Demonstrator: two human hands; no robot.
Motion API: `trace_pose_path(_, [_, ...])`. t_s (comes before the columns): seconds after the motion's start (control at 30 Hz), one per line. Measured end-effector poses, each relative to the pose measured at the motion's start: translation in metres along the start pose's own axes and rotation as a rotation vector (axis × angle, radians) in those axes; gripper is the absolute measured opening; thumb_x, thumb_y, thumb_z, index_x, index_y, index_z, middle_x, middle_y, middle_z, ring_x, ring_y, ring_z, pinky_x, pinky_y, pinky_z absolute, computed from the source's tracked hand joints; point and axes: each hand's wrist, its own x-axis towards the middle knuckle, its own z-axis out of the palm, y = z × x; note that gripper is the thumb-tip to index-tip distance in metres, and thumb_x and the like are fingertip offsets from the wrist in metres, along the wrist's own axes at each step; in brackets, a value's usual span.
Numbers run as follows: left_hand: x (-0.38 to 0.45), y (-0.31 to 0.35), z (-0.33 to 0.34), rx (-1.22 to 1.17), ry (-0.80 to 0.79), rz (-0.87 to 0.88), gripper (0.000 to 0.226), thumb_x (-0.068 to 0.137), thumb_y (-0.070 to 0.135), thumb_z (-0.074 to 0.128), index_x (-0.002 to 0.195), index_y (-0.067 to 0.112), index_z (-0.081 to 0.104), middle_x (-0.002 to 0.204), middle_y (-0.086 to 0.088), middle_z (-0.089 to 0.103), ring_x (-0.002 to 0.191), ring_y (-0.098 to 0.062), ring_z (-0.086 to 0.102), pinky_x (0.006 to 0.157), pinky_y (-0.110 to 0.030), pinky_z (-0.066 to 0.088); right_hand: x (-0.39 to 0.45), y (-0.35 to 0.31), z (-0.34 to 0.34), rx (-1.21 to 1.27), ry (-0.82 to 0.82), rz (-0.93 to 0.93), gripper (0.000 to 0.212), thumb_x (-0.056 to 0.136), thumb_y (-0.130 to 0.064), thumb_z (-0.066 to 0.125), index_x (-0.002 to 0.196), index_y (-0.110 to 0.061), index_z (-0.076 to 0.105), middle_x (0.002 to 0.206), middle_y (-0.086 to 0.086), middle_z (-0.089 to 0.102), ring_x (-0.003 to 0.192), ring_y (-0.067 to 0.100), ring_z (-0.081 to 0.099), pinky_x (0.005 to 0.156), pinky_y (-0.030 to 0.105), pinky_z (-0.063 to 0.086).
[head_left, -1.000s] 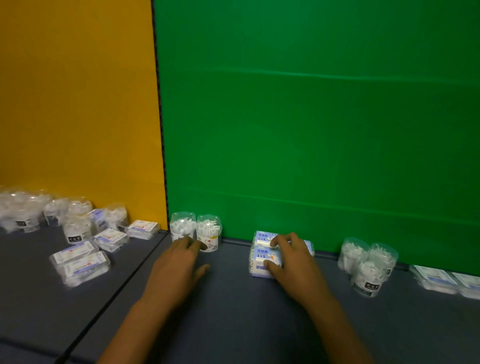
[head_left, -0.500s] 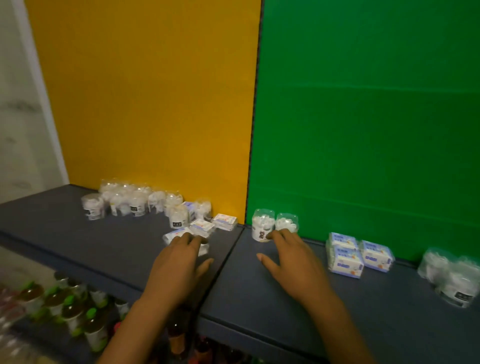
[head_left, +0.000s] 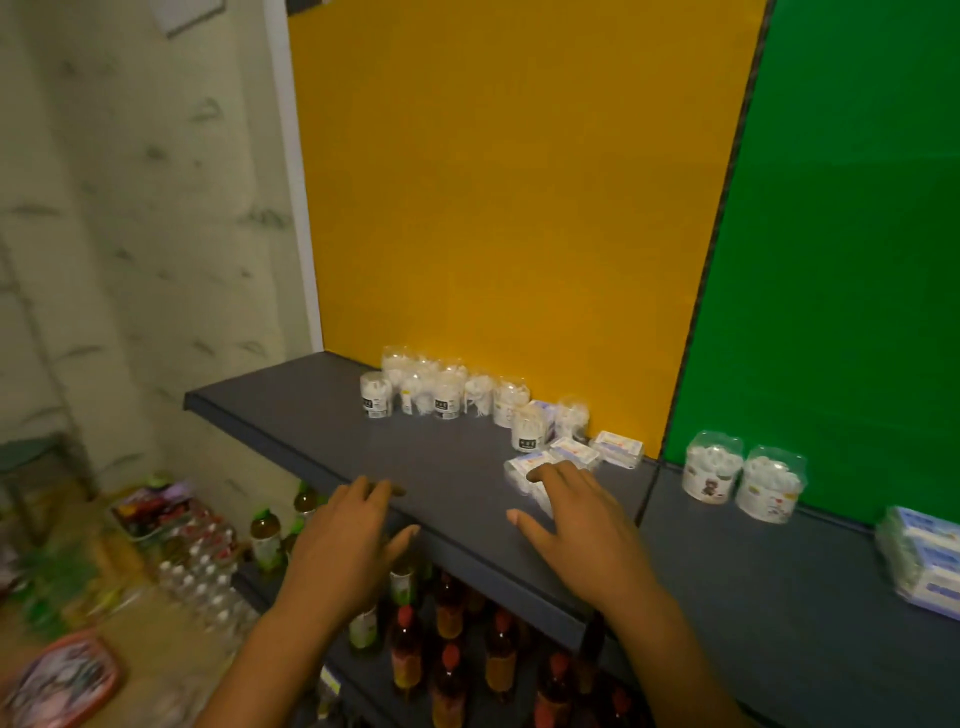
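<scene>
My left hand (head_left: 347, 545) hovers with spread fingers over the front edge of the dark grey shelf (head_left: 322, 426), holding nothing. My right hand (head_left: 576, 525) reaches over the shelf, its fingertips on or just above a flat clear packet with a white and blue label (head_left: 522, 467); I cannot tell whether they touch. More flat packets (head_left: 618, 448) lie behind it. A row of clear round tubs of white cotton swabs (head_left: 441, 395) stands against the yellow panel (head_left: 498, 208).
Two more swab tubs (head_left: 743, 478) stand before the green panel (head_left: 841, 260). Blue and white packs (head_left: 919, 561) sit at the far right. Bottles with coloured caps (head_left: 447, 654) fill the lower shelf. Goods and small bottles (head_left: 171, 540) lie on the floor at left.
The view has swung left, past the green panel to the yellow one. Both hands moved left along the shelf, away from the blue and white packs and the two tubs.
</scene>
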Motion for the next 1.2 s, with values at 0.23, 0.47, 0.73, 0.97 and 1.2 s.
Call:
trace_pose_path(0.23, [0.011,-0.054,-0.003,0.002,0.018,-0.079,0.047,0.086,0.053,0.054,0.126,0.026,0.052,0.122,0.002,0.055,0.108,-0.018,0.055,0.084,-0.032,0.05,0.05,-0.03,0.028,0.019,-0.031,-0.054,0.048,0.094,-0.058,0.046,0.133,-0.029,0.042,0.133,-0.008,0.045,0.123,0.013,0.044,0.095,0.031,0.043])
trace_pose_path(0.47, [0.054,-0.099,0.014,0.002,0.032,-0.119,0.048,0.088,0.054,0.054,0.128,0.028,0.05,0.127,0.004,0.052,0.114,-0.017,0.052,0.089,-0.03,0.049,0.115,-0.043,0.07,0.053,-0.024,-0.091,0.049,0.094,-0.057,0.046,0.134,-0.028,0.043,0.133,-0.009,0.046,0.122,0.013,0.046,0.094,0.03,0.044])
trace_pose_path(0.73, [0.146,-0.15,0.024,0.0,0.043,-0.123,0.047,0.089,0.054,0.051,0.13,0.032,0.046,0.129,0.006,0.049,0.115,-0.014,0.053,0.09,-0.031,0.05,0.209,-0.046,0.109,0.089,0.008,-0.077,0.047,0.094,-0.056,0.047,0.132,-0.028,0.042,0.133,-0.005,0.047,0.123,0.016,0.048,0.095,0.031,0.044])
trace_pose_path(0.97, [0.2,-0.185,0.057,-0.1,0.003,-0.129,0.046,0.089,0.048,0.056,0.13,0.034,0.045,0.13,0.007,0.048,0.113,-0.012,0.053,0.087,-0.028,0.049,0.254,-0.049,0.147,0.094,0.003,-0.052,0.045,0.094,-0.053,0.05,0.131,-0.028,0.044,0.131,-0.006,0.048,0.12,0.015,0.048,0.095,0.032,0.046])
trace_pose_path(1.2, [0.242,-0.218,0.084,-0.215,-0.047,-0.066,0.049,0.087,0.046,0.059,0.132,0.032,0.044,0.132,0.006,0.048,0.112,-0.012,0.054,0.09,-0.031,0.05,0.277,-0.052,0.161,0.065,-0.05,0.053,0.047,0.094,-0.05,0.053,0.134,-0.029,0.042,0.136,-0.006,0.046,0.122,0.013,0.047,0.1,0.03,0.045])
